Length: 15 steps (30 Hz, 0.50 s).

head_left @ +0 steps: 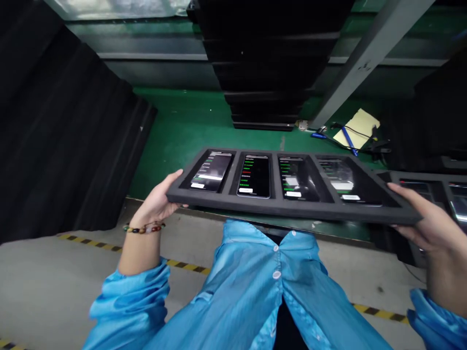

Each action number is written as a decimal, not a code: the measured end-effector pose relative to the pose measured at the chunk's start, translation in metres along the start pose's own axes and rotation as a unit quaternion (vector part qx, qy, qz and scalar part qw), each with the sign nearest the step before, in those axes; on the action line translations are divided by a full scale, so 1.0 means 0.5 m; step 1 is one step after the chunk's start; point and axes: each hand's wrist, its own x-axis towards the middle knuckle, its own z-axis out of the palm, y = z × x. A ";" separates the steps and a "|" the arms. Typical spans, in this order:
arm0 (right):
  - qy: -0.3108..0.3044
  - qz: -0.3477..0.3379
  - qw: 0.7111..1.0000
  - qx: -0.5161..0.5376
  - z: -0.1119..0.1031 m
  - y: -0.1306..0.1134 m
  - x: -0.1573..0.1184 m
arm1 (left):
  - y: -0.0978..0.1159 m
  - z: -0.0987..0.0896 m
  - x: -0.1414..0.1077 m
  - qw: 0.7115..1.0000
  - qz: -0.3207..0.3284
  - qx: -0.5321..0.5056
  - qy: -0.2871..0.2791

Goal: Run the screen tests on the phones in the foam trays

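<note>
Left hand grips one end of a tray, right hand the other, four lit phones inside it, surface beneath it.

Dim, uneven light with glare on the phone screens
Whitish reflections wash the rightmost phone and the leftmost phone; the black stack at left sinks into shadow, detail nearly lost. The wide lens stretches the edges, and the right hand looks soft.

Illegible lettering on phone screens, illegible marks on grey post
</note>
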 end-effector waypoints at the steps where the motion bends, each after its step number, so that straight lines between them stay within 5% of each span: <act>1: -0.019 0.019 1.000 0.005 0.008 0.014 0.001 | -0.019 -0.008 0.006 0.999 0.032 0.037 0.000; 4: -0.061 -0.001 0.997 -0.037 0.037 0.050 -0.014 | -0.080 -0.027 0.020 0.969 0.141 0.201 -0.001; 7: 0.037 -0.163 0.965 -0.202 0.082 0.040 -0.043 | -0.117 -0.005 0.026 0.864 0.312 0.379 0.107; 9: 0.111 -0.299 0.908 -0.271 0.138 0.000 -0.053 | -0.120 0.051 0.034 0.774 0.435 0.433 0.156; 11: 0.102 -0.397 0.870 -0.273 0.212 -0.057 -0.049 | -0.113 0.133 0.047 0.721 0.506 0.466 0.084; 13: 0.042 -0.418 0.856 -0.301 0.285 -0.112 -0.042 | -0.105 0.215 0.056 0.682 0.516 0.519 0.006; 15: 0.000 -0.390 0.856 -0.338 0.325 -0.140 -0.054 | -0.104 0.266 0.040 0.669 0.481 0.567 -0.003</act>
